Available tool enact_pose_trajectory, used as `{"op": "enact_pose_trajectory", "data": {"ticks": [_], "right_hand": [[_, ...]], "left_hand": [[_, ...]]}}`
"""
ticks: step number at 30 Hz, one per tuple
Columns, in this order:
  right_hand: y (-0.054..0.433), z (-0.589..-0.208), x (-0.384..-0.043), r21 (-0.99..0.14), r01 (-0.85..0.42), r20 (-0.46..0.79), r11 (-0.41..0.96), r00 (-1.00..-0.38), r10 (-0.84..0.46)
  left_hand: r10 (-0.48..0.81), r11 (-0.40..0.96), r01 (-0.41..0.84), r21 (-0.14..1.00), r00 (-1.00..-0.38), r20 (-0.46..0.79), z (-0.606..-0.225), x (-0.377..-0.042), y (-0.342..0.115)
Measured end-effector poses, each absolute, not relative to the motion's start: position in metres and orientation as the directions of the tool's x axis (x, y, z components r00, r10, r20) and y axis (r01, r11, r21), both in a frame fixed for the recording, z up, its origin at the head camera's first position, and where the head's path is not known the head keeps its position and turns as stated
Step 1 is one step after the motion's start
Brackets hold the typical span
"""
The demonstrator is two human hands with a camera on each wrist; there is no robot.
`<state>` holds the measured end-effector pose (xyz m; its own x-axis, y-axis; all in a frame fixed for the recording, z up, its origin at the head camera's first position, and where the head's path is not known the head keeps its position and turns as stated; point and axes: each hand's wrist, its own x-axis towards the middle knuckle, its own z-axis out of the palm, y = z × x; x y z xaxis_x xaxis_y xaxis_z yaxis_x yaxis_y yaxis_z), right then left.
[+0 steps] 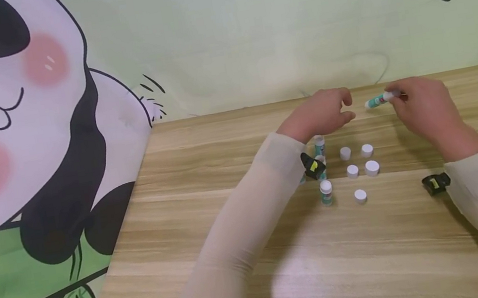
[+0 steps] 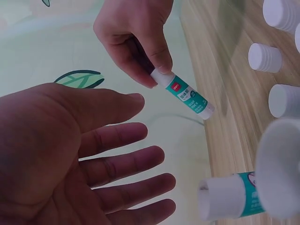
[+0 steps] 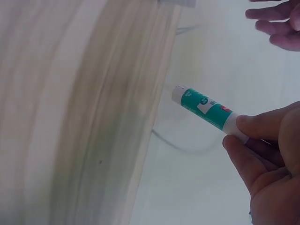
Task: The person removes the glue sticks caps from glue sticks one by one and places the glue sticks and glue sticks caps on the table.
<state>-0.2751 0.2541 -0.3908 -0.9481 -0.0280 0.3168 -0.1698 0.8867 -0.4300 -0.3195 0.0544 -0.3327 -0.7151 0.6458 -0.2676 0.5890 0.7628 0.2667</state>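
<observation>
My right hand pinches a teal-and-white glue stick by one white end, between thumb and fingers. The stick is held tilted above the back of the table, its other white end pointing left, as the right wrist view also shows on the glue stick. Facing it, my left hand has nothing in it; its fingers are spread and relaxed in the left wrist view, a short gap from the stick. Below the left wrist, several glue sticks stand upright, one glue stick in front; the forearm partly hides others.
Several white caps stand on the wooden table, right of the upright glue sticks. Behind the table's back edge hangs a pale green backdrop with a panda. Each wrist wears a small black device.
</observation>
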Motion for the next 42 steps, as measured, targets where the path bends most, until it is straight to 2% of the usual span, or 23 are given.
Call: {"op": "enact_pose_trajectory", "data": {"ticks": [14, 27, 42], "right_hand": [[0.242, -0.384, -0.261, -0.436, -0.232, 0.379, 0.870, -0.924, -0.057], [0.225, -0.377, -0.245, -0.423, -0.228, 0.336, 0.877, -0.938, -0.082], [0.210, -0.368, -0.224, -0.360, -0.410, 0.517, 0.838, -0.835, -0.186]], "left_hand": [[0.642, 0.761, 0.575, 0.300, -0.733, -0.224, -0.331, -0.315, 0.048], [0.649, 0.750, 0.582, 0.315, -0.740, -0.179, -0.335, -0.307, 0.038], [0.638, 0.747, 0.555, 0.367, -0.753, -0.161, -0.337, -0.300, 0.035]]}}
